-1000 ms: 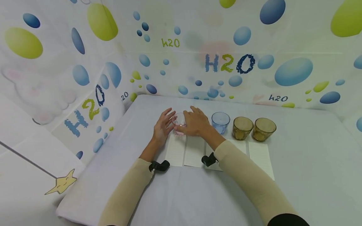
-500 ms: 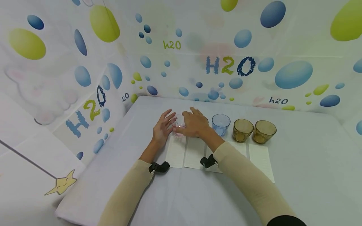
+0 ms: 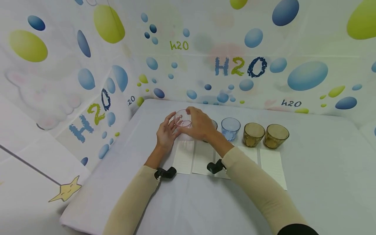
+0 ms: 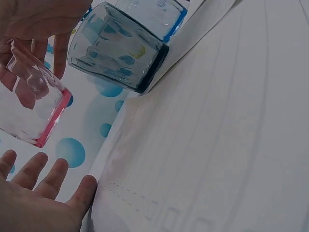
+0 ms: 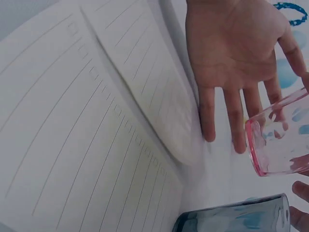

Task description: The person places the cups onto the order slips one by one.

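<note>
My right hand (image 3: 201, 125) grips a clear pink-tinted glass (image 3: 182, 118) by its side, above the table at the left end of a row of glasses. My left hand (image 3: 165, 135) is just left of it, fingers extended. In the right wrist view the palm of the left hand (image 5: 234, 48) faces the camera, its fingertips close to the pink glass (image 5: 277, 140); whether they touch it I cannot tell. The left wrist view has a grey-blue glass (image 4: 116, 48) beside the right hand (image 4: 43, 24); from the head that glass is mostly hidden.
A light blue glass (image 3: 230, 129) and two amber glasses, one (image 3: 253, 134) beside the other (image 3: 276, 136), continue the row rightward. Several lined paper sheets (image 3: 183, 156) lie in front, partly under my right forearm. A printed backdrop (image 3: 199, 39) stands behind the white-covered table (image 3: 182, 202).
The pink glass has risen off the table and shifted slightly left and back in my right hand. My left hand has moved little, staying beside it.
</note>
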The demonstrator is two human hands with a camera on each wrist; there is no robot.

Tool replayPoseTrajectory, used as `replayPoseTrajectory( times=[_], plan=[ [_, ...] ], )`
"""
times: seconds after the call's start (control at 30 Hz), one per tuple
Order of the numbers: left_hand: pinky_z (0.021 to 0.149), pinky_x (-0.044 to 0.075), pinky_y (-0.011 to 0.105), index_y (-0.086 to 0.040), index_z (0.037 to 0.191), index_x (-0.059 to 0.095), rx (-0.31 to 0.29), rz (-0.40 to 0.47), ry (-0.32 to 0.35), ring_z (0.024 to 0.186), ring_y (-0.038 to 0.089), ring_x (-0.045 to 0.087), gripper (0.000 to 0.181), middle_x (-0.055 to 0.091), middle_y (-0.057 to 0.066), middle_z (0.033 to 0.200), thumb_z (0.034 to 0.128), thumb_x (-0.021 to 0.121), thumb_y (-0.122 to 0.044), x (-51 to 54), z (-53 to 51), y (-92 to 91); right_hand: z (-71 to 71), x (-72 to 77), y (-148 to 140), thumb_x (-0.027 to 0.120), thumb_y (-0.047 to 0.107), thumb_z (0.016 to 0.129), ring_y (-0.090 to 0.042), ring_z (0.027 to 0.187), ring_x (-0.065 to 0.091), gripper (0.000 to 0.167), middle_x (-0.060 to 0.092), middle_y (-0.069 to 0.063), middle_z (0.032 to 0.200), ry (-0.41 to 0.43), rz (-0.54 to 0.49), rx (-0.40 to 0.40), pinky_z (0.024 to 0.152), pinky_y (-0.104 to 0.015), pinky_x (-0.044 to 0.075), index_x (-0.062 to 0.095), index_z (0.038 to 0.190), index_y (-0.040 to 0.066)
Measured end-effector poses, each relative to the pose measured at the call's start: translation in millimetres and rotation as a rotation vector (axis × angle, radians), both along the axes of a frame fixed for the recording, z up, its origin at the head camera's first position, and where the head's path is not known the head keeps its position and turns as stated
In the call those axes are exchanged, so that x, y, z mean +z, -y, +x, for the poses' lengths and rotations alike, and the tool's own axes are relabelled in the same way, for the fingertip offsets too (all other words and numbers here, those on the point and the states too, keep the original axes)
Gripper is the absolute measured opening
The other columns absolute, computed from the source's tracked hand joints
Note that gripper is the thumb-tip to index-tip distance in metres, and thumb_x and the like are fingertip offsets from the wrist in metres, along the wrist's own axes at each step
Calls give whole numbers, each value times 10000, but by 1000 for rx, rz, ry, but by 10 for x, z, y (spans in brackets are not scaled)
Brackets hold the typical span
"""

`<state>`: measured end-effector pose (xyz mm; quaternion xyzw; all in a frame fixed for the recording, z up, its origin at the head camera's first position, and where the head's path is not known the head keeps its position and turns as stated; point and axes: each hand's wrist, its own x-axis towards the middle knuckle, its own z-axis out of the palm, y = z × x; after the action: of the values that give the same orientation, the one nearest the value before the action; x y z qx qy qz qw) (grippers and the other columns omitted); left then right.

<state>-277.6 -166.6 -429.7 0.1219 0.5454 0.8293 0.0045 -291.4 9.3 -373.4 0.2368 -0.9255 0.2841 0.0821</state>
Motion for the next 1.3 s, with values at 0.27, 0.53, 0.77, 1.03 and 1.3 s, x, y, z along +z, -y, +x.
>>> replayPoseTrajectory(
  times=[0.27,0.53,0.77,1.03,1.3],
  plan=[
    [1167,273,627,-154,1562,302,23,-23,12,1441,324,374,580,286,248,1620,1034,165,-351,2,7,11,45,99,3,758,461,860,-305,1140,636,766,608,-140,1372,122,-287,56,940,-465,567,417,1424,72],
    [1173,258,649,-193,1545,353,58,-6,48,1413,289,409,556,434,136,1557,1042,204,-376,26,18,26,56,172,-14,775,360,862,-294,1100,593,702,626,-153,1245,138,-467,89,919,-478,555,430,1394,57],
    [1185,193,674,-150,1578,297,54,32,41,1458,349,341,582,358,191,1601,1037,213,-346,77,58,66,71,210,0,779,284,861,-347,1200,578,678,577,-200,1260,149,-554,106,1000,-506,538,417,1393,71],
    [1194,165,680,-134,1588,268,50,26,31,1462,359,332,604,379,191,1584,1029,210,-356,105,86,68,103,246,6,782,226,869,-343,1131,630,695,541,-204,1233,172,-608,137,975,-459,566,399,1412,24],
    [1201,139,681,-135,1581,279,44,31,26,1453,354,350,604,393,240,1562,1022,205,-350,149,124,71,154,262,-1,780,233,866,-377,1151,633,678,535,-171,1223,172,-637,135,982,-452,563,401,1395,41]
  ],
)
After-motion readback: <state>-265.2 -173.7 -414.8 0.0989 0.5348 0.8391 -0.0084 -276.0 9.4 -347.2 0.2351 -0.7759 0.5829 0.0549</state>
